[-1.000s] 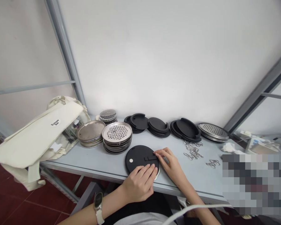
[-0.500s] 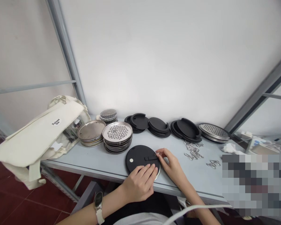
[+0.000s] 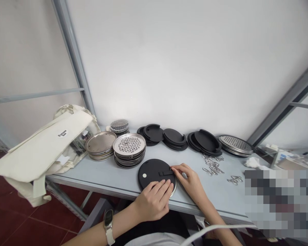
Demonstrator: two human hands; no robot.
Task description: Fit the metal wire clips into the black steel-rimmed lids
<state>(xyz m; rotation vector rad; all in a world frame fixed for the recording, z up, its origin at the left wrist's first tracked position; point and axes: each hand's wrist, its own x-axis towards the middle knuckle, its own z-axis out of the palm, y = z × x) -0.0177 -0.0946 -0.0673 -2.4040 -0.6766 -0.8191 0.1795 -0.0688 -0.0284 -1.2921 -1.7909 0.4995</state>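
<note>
A round black plastic disc (image 3: 152,174) with a white dot and a raised strap-like tab lies near the table's front edge, a thin metal rim showing under its right side. My left hand (image 3: 155,198) rests across its front part, fingers stretched out flat and pressing on it. At the disc's right edge, by the end of the tab, my right hand (image 3: 187,176) has thumb and forefinger pinched together. What small thing sits between those fingertips is too small to make out. Right of that hand lie loose wire hooks (image 3: 213,165) in a pile, with a few more hooks (image 3: 234,179) nearby.
Metal grater plates (image 3: 129,145) and plain metal discs (image 3: 101,142) stand stacked on the left. Black round holders (image 3: 174,138) line the wall, with more graters (image 3: 236,145) at right. A cream bag (image 3: 46,147) overhangs the table's left end. A white cable (image 3: 215,226) crosses in front.
Both hands keep their places on the disc, with only a very slight shift at the right fingertips. The whole view has moved a little.
</note>
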